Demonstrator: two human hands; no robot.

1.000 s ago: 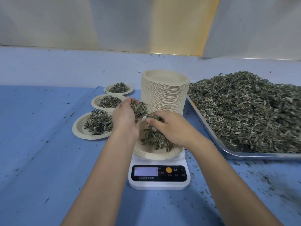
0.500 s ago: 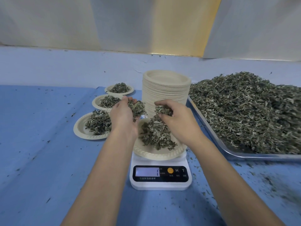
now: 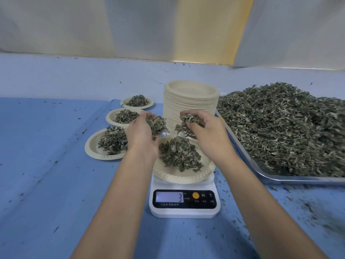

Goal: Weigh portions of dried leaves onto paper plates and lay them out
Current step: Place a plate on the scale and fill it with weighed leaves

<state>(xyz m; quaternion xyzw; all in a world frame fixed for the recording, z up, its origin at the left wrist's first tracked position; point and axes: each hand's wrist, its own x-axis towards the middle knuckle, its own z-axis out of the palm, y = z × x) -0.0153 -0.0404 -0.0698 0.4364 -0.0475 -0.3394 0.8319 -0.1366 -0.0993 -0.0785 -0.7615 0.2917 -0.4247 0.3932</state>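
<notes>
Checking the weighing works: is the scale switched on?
On. The scale has its display lit, showing a 3 at the right, while the loaded plate sits on it.

Grey-green dried leaves (image 3: 280, 128), cream paper plates (image 3: 179, 179), white scale (image 3: 183, 212) with black panel (image 3: 212, 202), orange button (image 3: 195, 195), blue cloth (image 3: 56, 184).

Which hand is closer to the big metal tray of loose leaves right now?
Right. The right hand holds leaves just left of the metal tray, over the weighing plate; the left hand holds leaves at that plate's left edge, farther off.
</notes>
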